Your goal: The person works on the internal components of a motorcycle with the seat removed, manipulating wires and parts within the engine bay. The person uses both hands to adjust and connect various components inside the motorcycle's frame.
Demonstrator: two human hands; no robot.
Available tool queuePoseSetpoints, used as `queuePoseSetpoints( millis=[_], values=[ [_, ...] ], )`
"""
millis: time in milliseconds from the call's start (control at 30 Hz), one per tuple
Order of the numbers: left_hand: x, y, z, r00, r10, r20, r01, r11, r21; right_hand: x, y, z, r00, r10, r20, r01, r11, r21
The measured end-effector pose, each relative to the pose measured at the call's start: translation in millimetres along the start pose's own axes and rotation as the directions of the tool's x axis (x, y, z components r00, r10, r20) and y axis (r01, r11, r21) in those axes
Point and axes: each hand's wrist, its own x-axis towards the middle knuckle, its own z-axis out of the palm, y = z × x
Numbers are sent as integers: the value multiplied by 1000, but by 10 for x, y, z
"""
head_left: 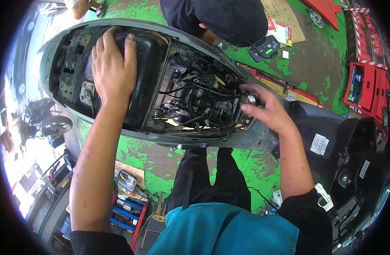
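A scooter lies across the view with its seat off, and its engine bay [203, 95] shows hoses, cables and metal parts. My left hand [114, 63] rests on the black fuel tank [150, 85], fingers spread along its top and holding nothing. At the front end of the bay is my right hand [269, 108], its thumb and fingers apart around a small silvery part [251, 99]. Whether they touch that part I cannot tell. Dark stains mark the right fingertips.
Across the scooter a person in a black cap [231, 19] bends close to its far side. A red tool cabinet [369, 89] stands at the far right. Near my legs are a tray of tools [126, 182] and a red-and-blue rack [127, 214]. A motorcycle [46, 123] stands at left.
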Motion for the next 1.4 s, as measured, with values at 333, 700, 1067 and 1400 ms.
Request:
queuePoseSetpoints(
  millis=[333,700,1067,1400],
  values=[
    [-5,-43,23,999,31,-18,-31,999,-13,-4,151,78,973,81,-216,-160,911,-379],
    [0,-44,50,996,68,-66,-70,997,-29,99,277,324,956,289,-58,-239,875,421],
    [-13,-60,71,993,90,-81,-93,995,-42,192,239,701,952,296,74,-271,708,652],
    [-19,-74,68,996,62,-67,-65,997,-44,325,297,723,945,300,130,-323,788,524]
  ],
)
